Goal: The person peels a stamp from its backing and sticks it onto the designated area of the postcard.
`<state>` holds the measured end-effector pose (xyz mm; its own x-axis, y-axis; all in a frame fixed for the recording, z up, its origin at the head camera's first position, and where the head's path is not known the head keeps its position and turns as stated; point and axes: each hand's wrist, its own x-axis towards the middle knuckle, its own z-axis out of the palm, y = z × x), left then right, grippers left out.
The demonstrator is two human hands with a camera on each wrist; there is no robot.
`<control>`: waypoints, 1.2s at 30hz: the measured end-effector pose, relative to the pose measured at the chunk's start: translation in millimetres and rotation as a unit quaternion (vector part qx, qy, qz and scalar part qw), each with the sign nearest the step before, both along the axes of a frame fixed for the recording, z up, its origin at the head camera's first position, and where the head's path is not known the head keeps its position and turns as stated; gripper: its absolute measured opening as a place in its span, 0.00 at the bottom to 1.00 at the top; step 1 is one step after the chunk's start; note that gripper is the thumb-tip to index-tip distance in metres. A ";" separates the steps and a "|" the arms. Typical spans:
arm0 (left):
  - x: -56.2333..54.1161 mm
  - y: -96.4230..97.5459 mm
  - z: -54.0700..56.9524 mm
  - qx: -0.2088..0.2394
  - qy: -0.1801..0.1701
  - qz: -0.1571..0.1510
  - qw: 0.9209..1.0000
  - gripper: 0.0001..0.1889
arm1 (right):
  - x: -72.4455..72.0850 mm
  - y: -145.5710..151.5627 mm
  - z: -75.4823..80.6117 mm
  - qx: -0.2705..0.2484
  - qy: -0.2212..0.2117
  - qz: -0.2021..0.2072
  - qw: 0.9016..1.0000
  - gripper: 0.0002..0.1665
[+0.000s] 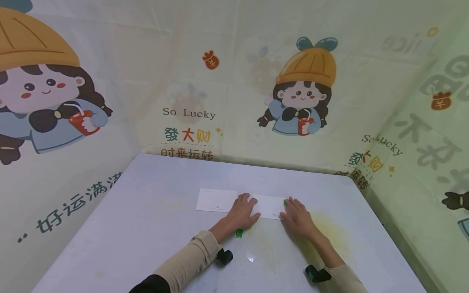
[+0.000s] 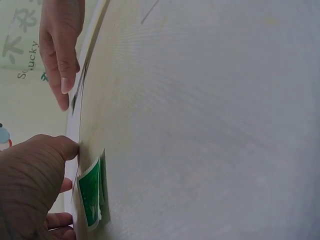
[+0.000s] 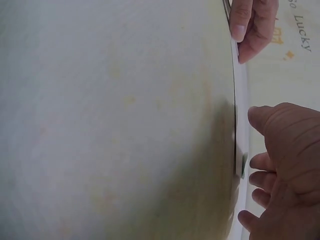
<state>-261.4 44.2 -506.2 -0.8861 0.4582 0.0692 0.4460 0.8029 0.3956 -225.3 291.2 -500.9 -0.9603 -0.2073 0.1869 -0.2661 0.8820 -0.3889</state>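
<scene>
Two white envelope-like papers lie side by side on the table. My left hand [image 1: 243, 211] rests between them, fingers extended over the edges where the left paper [image 1: 216, 200] and right paper [image 1: 267, 206] come close. A green postage stamp [image 1: 285, 202] sits at the upper right corner of the right paper, with my right hand [image 1: 298, 217] laid beside it, fingertips at that corner and thumb at the lower edge. Just below my left wrist is a second green stamp [image 1: 239, 233]; its toothed edge shows in the left wrist view, where the stamp [image 2: 90, 195] curls off the tabletop.
A small shiny clear scrap [image 1: 250, 259] lies on the white table [image 1: 146, 228] towards me. Black wrist-worn devices sit at the left wrist [image 1: 224, 256] and right wrist [image 1: 318, 274]. A printed cloth backdrop [image 1: 234, 81] stands behind the table and along its sides.
</scene>
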 end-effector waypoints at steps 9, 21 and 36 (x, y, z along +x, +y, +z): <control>0.3 0.2 0.1 -0.001 0.000 0.000 1.000 0.29 | 0.4 -4.6 3.2 0.037 -0.027 0.013 0.999 0.42; -0.2 -0.4 -2.4 -0.001 0.008 -0.003 1.000 0.29 | -2.3 -8.5 0.7 0.072 -0.048 0.020 0.996 0.43; 1.1 -1.0 1.1 -0.004 0.003 -0.006 1.000 0.29 | -6.8 -10.9 -1.8 0.092 -0.076 0.025 0.993 0.46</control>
<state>-260.4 43.2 -505.0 -0.8801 0.4696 0.0704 0.4582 0.8009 0.3856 -232.1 280.3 -502.7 -0.9623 -0.2719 -0.0043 -0.2614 0.9291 -0.2618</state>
